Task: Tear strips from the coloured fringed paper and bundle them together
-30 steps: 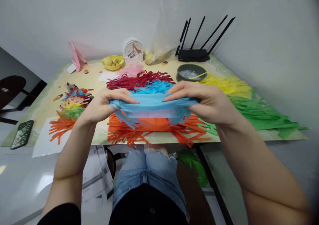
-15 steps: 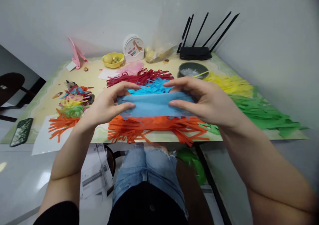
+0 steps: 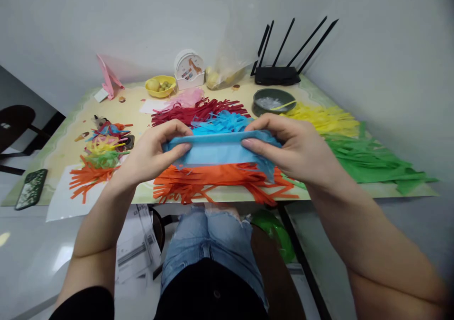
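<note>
A light-blue tissue paper strip with a folded upper edge is stretched between my two hands. My left hand pinches its left end between thumb and fingers. At the other end, my right hand pinches it the same way. Behind the strip lies blue fringed paper; whether it is joined to the strip I cannot tell. Below, at the table edge, is orange fringed paper. Dark red fringe lies farther back, with yellow fringe and green fringe to the right.
A black router stands at the back right, near a dark bowl. Behind are a yellow fruit dish and a giraffe-print holder. Small multicoloured tassels and a phone lie at left on the patterned table.
The upper edge of the blue paper now shows a straight fold. My fingers have closed tighter on both ends, and the right end hangs lower.
</note>
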The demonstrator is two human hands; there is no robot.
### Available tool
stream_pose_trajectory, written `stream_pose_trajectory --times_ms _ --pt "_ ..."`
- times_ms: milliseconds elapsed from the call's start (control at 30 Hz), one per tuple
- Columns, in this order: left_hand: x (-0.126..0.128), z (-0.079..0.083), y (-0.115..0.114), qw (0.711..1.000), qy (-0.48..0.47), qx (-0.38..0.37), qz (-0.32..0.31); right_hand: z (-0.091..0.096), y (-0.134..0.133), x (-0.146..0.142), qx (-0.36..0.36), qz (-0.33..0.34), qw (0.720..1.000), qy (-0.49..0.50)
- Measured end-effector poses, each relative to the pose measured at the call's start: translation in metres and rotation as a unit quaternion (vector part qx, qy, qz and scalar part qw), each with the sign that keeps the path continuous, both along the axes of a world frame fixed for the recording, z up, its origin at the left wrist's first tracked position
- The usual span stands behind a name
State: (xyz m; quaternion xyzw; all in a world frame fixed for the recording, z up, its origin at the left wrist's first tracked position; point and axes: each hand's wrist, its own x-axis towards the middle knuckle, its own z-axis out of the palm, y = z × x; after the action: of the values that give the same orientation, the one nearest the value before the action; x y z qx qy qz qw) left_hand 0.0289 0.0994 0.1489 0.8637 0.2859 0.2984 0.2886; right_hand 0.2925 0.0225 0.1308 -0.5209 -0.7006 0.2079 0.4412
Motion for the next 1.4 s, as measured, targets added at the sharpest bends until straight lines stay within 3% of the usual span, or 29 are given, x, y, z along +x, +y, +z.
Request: stream_pose_trajectory --times_ms 367,567,667,800,867,1000,1167,1267,1400 --pt "-0.003 -0.008 -0.004 0.996 -0.067 -0.040 0.041 -0.009 -0.004 0.002 0.029 -0.022 0.999 0.036" --pt "-0.011 -0.016 -0.006 0.995 -0.085 -0.050 0.030 -0.017 -0.010 0.001 0.067 -0.044 0.996 0.029" --pt "-0.014 -0.016 -0.007 0.993 -0.103 -0.058 -0.005 -0.020 -0.012 0.002 0.088 -0.009 0.995 0.045" --pt "-0.017 -0.014 -0.007 0.986 -0.122 -0.076 -0.086 -0.022 -0.012 0.006 0.116 0.105 0.985 0.076" --pt "-0.018 -0.013 -0.006 0.985 -0.123 -0.080 -0.095 -0.022 -0.010 0.008 0.122 0.143 0.979 0.074" --pt "-0.020 -0.011 -0.007 0.988 -0.101 -0.074 -0.086 -0.022 -0.007 0.013 0.111 0.140 0.983 0.034" --pt "-0.021 -0.011 -0.009 0.991 -0.065 -0.009 -0.114 -0.020 -0.002 0.015 0.106 0.187 0.976 0.018" --pt "-0.018 -0.017 -0.009 0.993 -0.071 0.017 -0.095 -0.020 -0.002 0.008 0.094 0.132 0.987 0.011" --pt "-0.015 -0.024 -0.010 0.997 -0.073 0.024 -0.014 -0.020 -0.007 -0.002 0.117 0.051 0.992 -0.017"
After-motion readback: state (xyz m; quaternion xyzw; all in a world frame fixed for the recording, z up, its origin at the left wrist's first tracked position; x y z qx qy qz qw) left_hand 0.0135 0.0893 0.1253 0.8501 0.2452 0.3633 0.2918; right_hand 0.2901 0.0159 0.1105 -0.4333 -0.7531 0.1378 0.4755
